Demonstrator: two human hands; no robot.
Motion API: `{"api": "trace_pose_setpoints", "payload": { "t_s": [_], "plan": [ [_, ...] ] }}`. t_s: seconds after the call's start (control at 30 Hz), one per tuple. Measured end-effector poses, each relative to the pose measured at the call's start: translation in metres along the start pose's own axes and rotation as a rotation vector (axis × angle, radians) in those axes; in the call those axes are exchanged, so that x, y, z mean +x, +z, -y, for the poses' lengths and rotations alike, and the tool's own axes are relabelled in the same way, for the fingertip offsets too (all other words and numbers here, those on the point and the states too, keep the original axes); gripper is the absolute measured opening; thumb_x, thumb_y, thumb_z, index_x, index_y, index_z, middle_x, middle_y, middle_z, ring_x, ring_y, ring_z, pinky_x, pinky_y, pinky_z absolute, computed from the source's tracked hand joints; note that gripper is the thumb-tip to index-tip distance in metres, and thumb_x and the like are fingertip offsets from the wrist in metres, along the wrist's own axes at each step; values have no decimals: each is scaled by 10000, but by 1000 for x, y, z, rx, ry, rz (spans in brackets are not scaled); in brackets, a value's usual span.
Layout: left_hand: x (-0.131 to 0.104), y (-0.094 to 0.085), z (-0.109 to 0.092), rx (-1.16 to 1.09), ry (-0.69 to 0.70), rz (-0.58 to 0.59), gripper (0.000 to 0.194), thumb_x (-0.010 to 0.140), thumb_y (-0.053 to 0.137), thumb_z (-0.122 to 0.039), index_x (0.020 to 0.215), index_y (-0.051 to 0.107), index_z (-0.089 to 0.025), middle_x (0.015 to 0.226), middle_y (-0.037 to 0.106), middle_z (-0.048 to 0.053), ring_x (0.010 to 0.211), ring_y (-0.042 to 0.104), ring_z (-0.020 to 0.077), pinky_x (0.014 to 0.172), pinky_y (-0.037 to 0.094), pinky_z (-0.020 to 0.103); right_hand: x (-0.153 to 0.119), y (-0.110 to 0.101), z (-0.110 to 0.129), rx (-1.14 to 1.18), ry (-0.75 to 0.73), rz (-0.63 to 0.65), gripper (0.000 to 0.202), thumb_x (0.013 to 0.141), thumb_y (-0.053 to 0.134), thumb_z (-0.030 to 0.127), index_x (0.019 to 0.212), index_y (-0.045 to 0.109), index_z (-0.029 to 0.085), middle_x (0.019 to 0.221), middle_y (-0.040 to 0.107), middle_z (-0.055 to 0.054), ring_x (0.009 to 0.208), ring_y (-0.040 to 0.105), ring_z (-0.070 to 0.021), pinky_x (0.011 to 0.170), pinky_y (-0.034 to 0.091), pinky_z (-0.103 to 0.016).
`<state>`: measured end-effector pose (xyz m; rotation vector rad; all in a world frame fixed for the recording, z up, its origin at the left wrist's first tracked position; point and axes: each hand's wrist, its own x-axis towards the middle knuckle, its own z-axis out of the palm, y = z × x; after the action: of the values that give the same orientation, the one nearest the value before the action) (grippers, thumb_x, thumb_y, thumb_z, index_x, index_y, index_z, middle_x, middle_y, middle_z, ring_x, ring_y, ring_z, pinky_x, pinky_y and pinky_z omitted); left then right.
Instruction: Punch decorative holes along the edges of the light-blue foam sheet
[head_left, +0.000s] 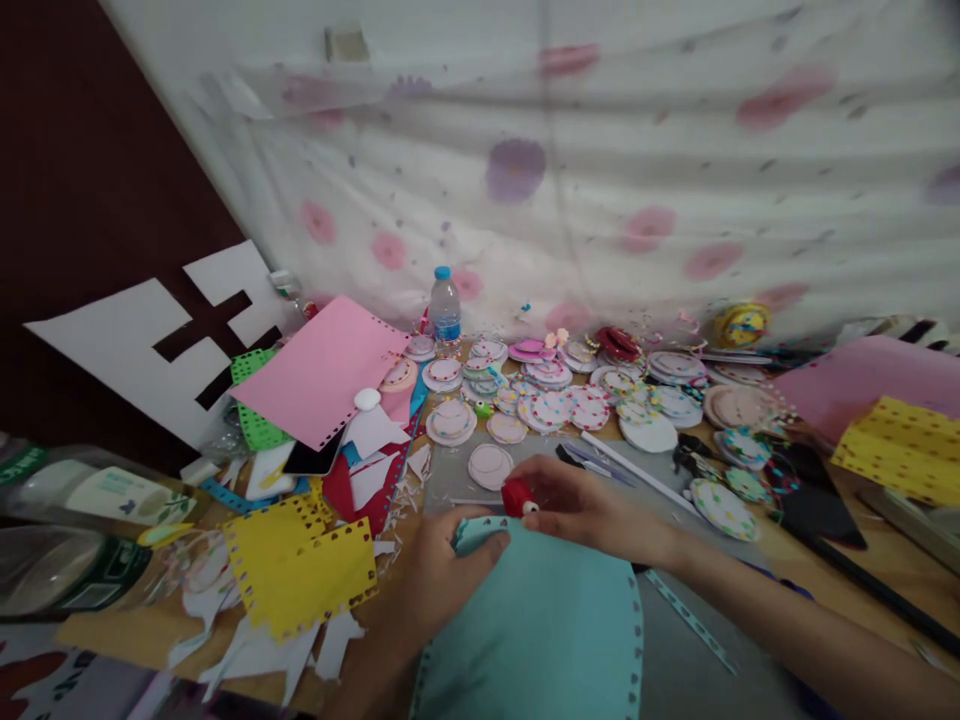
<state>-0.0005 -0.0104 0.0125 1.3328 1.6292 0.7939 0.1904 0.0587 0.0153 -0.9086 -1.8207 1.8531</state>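
A light-blue sheet with small shapes punched along its edges lies over a grey mat. My left hand pinches its top left corner, thumb on top. Closed around a small red tool with a pale round part is my right hand, at the sheet's top edge. Just beyond the tool sits a white paper disc.
Many decorated paper discs fill the back, near a bottle. Yellow punched sheets, scraps and a pink sheet lie left. A white stick and a black object lie right.
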Motion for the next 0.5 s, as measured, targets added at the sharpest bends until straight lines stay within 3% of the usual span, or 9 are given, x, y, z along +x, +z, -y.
{"api": "trace_pose_setpoints", "payload": {
  "t_s": [0.17,0.5],
  "plan": [
    [2,1,7,27,14,-56,229,705,662,-332,866,740,-188,885,745,45,864,673,258,777,520,333,-2,0,-3,14,-32,14,387,787,667,382,1067,488,185,955,569,-32,862,568,-159,765,459,-305],
    [-3,7,14,-124,60,-123,203,708,663,-297,885,681,-201,894,715,46,831,649,234,754,519,333,-6,10,-6,-61,-62,40,344,763,686,335,1008,494,188,934,567,-12,899,565,-161,839,458,-323]
  ]
}}
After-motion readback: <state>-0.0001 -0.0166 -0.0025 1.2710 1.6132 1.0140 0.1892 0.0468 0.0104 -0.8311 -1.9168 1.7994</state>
